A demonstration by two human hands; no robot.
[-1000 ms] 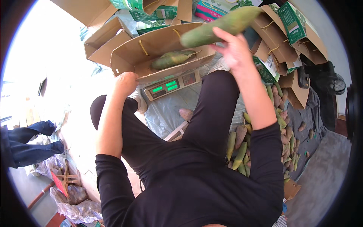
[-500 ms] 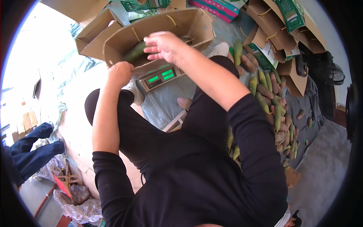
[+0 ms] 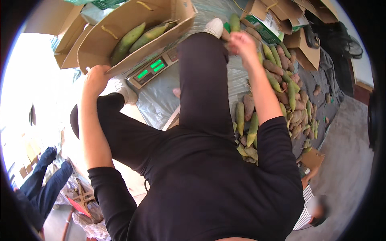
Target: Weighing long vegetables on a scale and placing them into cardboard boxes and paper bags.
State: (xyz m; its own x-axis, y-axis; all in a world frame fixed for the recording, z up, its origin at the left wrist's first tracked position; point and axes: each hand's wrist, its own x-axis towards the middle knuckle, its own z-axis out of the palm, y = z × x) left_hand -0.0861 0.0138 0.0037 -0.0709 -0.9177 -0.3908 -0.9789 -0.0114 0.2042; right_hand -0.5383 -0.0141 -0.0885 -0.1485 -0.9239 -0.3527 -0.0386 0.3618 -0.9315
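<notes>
1. My left fingers [image 3: 104, 69] are bent closed over the near left rim of the box [image 3: 165, 12]. I see the brown card pinched there.
2. Just past those fingers, inside the box, lie two long green veg [image 3: 128, 42], slanted side by side. The tip of what may be another shows behind them.
3. To the right of my left fingers, the scale [image 3: 155, 68] peeks out under the box's near side. Its little windows glow green.
4. My right fingers [image 3: 238, 39] are curled and blurry. From my seat far away, I can't tell how open they are, or if they have hold of anything.
5. Just beyond the right fingers, a single green veg [image 3: 234, 23] lies on the ground. I can't tell if they touch it.
6. A white shoe [image 3: 214, 27] is near, to the left of the right fingers.
7. To the right of those fingers and nearer to me, a big pile [image 3: 293, 105] of green and brown veg spreads over a dark cloth [image 3: 321, 104].
8. Well left of my left fingers and much nearer, I see another person's dark trousers [image 3: 50, 186].
</notes>
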